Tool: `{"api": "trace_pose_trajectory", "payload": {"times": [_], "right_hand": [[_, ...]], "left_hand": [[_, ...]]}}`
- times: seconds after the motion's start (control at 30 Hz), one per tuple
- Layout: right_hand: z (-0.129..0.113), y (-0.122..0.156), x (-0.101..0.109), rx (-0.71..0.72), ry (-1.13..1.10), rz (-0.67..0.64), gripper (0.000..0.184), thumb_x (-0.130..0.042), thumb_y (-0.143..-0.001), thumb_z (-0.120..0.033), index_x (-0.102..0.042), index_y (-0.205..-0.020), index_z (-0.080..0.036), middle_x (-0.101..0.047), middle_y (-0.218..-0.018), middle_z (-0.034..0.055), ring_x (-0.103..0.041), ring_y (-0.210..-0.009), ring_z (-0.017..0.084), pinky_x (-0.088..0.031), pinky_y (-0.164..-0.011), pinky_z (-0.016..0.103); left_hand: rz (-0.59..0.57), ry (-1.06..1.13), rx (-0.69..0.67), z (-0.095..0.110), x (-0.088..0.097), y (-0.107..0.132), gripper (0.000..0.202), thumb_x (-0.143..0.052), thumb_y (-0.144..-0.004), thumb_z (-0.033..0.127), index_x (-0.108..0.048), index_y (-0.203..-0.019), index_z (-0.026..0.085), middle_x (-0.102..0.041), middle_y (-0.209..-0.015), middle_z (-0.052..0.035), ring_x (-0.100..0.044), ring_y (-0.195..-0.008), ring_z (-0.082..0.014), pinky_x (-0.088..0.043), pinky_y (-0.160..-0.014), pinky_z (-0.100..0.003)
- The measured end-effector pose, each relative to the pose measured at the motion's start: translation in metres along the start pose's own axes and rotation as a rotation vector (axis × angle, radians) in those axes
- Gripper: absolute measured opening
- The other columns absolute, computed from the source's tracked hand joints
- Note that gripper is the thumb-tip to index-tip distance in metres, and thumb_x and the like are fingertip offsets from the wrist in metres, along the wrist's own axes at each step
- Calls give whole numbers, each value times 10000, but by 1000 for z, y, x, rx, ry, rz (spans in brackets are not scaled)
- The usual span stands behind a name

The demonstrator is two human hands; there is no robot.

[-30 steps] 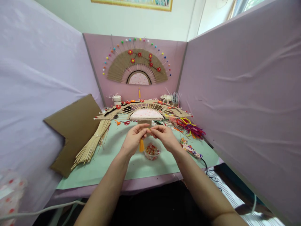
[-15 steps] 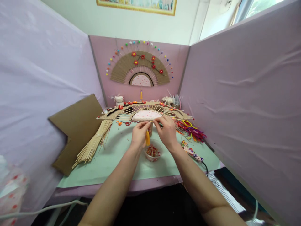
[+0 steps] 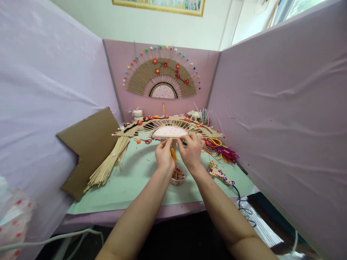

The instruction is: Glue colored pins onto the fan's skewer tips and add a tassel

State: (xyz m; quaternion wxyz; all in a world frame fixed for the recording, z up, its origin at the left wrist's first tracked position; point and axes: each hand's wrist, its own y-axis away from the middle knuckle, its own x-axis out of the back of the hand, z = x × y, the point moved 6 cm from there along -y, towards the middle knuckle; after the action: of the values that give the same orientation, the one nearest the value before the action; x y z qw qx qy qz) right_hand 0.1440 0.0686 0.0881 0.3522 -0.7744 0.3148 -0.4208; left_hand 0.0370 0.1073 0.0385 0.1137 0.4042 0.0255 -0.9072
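Observation:
A decorative fan (image 3: 170, 132) of thin sticks, burlap and red flowers, with a white dotted half-circle at its base, stands raised above the table. At the middle of its lower edge, my left hand (image 3: 164, 154) pinches the top of a yellow tassel (image 3: 173, 154), which dangles beside the palm. My right hand (image 3: 190, 151) is closed in a pinch at the same edge, close to the left fingertips. What lies between the right fingertips is too small to make out. Below the hands, a clear bowl (image 3: 178, 177) of red and pale beads is partly covered by my left wrist.
A bundle of sticks (image 3: 107, 167) and a brown cardboard piece (image 3: 90, 148) lie at left. On the right are a patterned glue gun (image 3: 221, 174) with a black cord and colourful pipe cleaners (image 3: 225, 153). Scissors (image 3: 148, 141) lie behind. Another finished-looking fan (image 3: 162, 77) hangs on the back panel.
My left hand has shifted slightly right and up, bringing its fingertips to the fan's lower edge. The tassel has moved right with it. My right hand stays nearly in place.

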Motion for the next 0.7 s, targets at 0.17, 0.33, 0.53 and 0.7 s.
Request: {"api": "trace_pose_trajectory", "payload": {"times": [0.17,0.33,0.53,0.7], "right_hand": [[0,1,1,-33,24,29,175,-573,-891,-363,-667,-851,-221,-598,-926,53,-478,-947,229,-262,-827,375],[-1,2,-1,-37,41,24,145,-562,-897,-328,-656,-877,-218,-589,-953,52,-475,-970,229,-255,-833,377],[-1,1,-1,-67,17,24,143,-576,-882,-324,-654,-839,-212,-589,-937,57,-473,-975,239,-258,-847,390],[1,1,-1,-74,22,32,139,-582,-880,-326,-655,-840,-215,-594,-935,53,-479,-978,241,-260,-845,396]], "left_hand": [[7,2,10,-1,0,-1,296,-826,-564,259,-623,-739,134,-666,-697,1,-606,-629,-100,-456,-683,-249],[35,32,-13,0,-1,-1,267,-813,-582,230,-612,-730,135,-662,-686,5,-605,-633,-94,-455,-681,-238],[51,-1,-22,-1,0,-2,261,-801,-601,254,-605,-732,142,-652,-687,14,-603,-644,-93,-449,-678,-236],[38,-21,-30,1,-1,-1,258,-790,-613,264,-596,-734,146,-637,-683,20,-589,-638,-86,-443,-672,-229]]}}
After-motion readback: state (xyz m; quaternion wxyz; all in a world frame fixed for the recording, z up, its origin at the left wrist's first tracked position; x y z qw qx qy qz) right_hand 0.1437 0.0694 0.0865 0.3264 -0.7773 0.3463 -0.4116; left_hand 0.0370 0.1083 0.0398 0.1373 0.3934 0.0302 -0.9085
